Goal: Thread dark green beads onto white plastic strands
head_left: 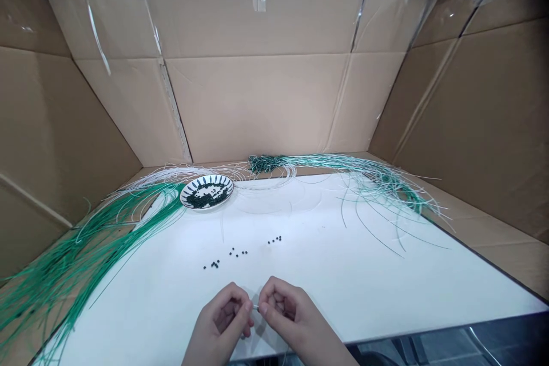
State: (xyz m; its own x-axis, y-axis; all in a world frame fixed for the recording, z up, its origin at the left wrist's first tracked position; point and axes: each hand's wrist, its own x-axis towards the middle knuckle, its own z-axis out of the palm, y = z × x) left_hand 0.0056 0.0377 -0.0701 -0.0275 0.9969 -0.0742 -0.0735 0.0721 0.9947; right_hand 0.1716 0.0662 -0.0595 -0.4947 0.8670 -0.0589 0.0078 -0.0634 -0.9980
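My left hand (225, 317) and my right hand (285, 311) meet low in the view, just behind the front edge of a white board (343, 291). Their fingertips pinch a short, pale piece of wire (256, 307), mostly hidden by my fingers. Small dark beads (231, 254) lie in loose groups on the board ahead of my hands. A round white plate with black stripes (206, 181) holds a heap of dark beads (205, 199) farther back.
Bundles of green and white wire (72, 257) sprawl across the left side, and more wire (364, 180) runs along the back and right. Cardboard walls (257, 103) surround the board on three sides. A dark floor (429, 346) shows below the front edge.
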